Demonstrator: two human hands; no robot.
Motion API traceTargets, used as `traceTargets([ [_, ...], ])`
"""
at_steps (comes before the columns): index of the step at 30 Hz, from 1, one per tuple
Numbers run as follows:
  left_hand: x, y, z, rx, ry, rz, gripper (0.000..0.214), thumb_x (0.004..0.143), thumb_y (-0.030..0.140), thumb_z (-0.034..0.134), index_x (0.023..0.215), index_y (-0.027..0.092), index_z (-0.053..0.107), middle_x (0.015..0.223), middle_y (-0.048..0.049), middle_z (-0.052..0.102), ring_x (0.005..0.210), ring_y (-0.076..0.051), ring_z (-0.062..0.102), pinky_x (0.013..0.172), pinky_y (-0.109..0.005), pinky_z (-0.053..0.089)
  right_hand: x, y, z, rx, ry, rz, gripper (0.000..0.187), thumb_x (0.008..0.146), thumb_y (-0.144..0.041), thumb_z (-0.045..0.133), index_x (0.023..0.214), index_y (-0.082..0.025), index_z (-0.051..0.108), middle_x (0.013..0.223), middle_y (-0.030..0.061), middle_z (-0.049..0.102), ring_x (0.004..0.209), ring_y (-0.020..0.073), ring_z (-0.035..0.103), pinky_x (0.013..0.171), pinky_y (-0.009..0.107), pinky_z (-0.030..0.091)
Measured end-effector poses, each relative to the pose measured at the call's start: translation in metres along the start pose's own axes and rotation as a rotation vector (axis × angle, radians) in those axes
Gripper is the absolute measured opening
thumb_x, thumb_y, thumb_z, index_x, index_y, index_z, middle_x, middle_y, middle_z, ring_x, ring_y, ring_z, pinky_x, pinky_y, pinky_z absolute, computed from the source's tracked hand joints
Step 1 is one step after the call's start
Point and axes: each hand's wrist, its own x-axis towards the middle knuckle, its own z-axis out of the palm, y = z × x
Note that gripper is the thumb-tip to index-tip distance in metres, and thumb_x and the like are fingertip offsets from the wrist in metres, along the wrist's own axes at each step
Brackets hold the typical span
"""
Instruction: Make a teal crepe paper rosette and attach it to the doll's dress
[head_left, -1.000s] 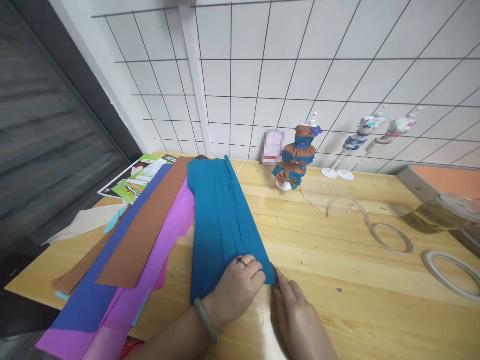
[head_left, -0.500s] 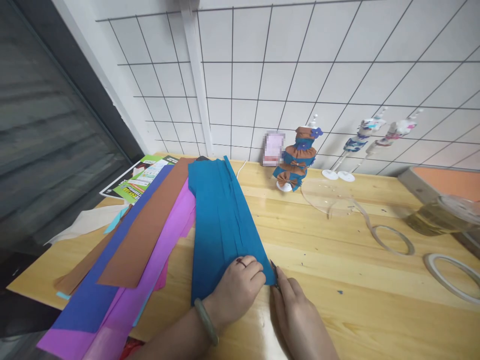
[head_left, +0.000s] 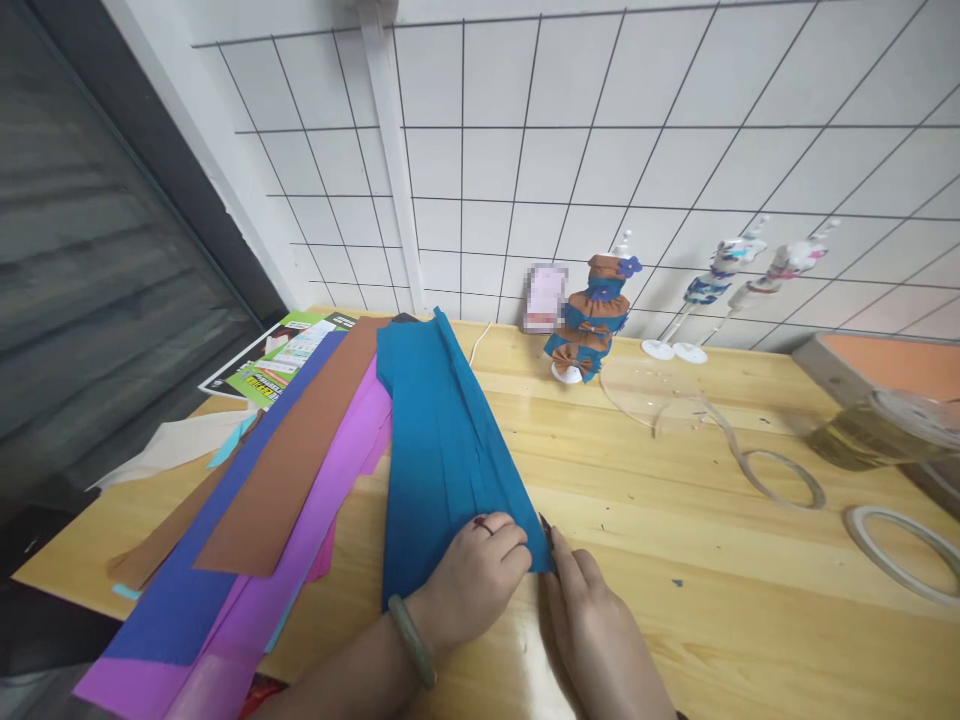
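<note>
Your left hand (head_left: 480, 575) presses on the near right part of the teal crepe paper (head_left: 427, 440), fingers curled together; you cannot tell whether they pinch it. Your right hand (head_left: 600, 630) is clamped on a dark pointed tool (head_left: 547, 532), just beside the paper's lower right corner. The paper lies on the table (head_left: 675, 530), right of the brown strip (head_left: 300, 460). Lettering on the green leaflet (head_left: 266, 377) is too small for you to read; the pink item (head_left: 546, 296) by the wall is pixelated.
</note>
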Motion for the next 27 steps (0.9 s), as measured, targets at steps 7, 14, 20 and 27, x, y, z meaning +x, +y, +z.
traceTargets([
  [7, 0.0006, 0.0006, 0.0003, 0.002, 0.094, -0.021, 0.013, 0.083, 0.010, 0.043, 0.076, 0.014, 0.053, 0.107, -0.0075, 0.056, 0.108, -0.021, 0.046, 0.088, -0.034, 0.043, -0.0030, 0.0034, 0.0032, -0.030, 0.029, -0.047, 0.052, 0.078, 0.000, 0.031, 0.128, -0.013, 0.032, 0.087, 0.0113, 0.062, 0.055, 0.0163, 0.065, 0.047, 0.024, 0.051],
  [14, 0.0001, 0.0004, -0.0005, -0.046, 0.025, -0.056, 0.013, 0.083, 0.010, 0.041, 0.083, 0.014, 0.053, 0.129, -0.0111, 0.047, 0.128, -0.022, 0.030, 0.103, -0.038, 0.033, -0.0048, 0.0032, 0.0043, -0.046, 0.050, -0.080, 0.054, 0.077, 0.002, 0.031, 0.129, -0.012, 0.031, 0.089, 0.0128, 0.063, 0.058, 0.0167, 0.066, 0.049, 0.024, 0.053],
  [20, 0.0003, -0.0005, 0.0015, -0.083, -0.008, -0.079, 0.012, 0.080, 0.009, 0.045, 0.088, 0.014, 0.053, 0.131, -0.0100, 0.046, 0.129, -0.020, 0.029, 0.104, -0.039, 0.032, -0.0051, 0.0036, 0.0038, -0.074, 0.051, -0.067, 0.053, 0.075, 0.003, 0.031, 0.126, -0.011, 0.037, 0.089, 0.0126, 0.063, 0.057, 0.0166, 0.066, 0.048, 0.023, 0.052],
  [27, 0.0006, -0.0009, 0.0012, -0.093, -0.008, -0.083, 0.013, 0.079, 0.010, 0.048, 0.088, 0.015, 0.055, 0.132, -0.0101, 0.044, 0.130, -0.021, 0.028, 0.105, -0.039, 0.031, -0.0016, 0.0019, 0.0043, -0.143, 0.045, -0.053, 0.051, 0.074, 0.004, 0.032, 0.122, -0.009, 0.043, 0.088, 0.0129, 0.063, 0.046, 0.0147, 0.063, 0.038, 0.022, 0.047],
])
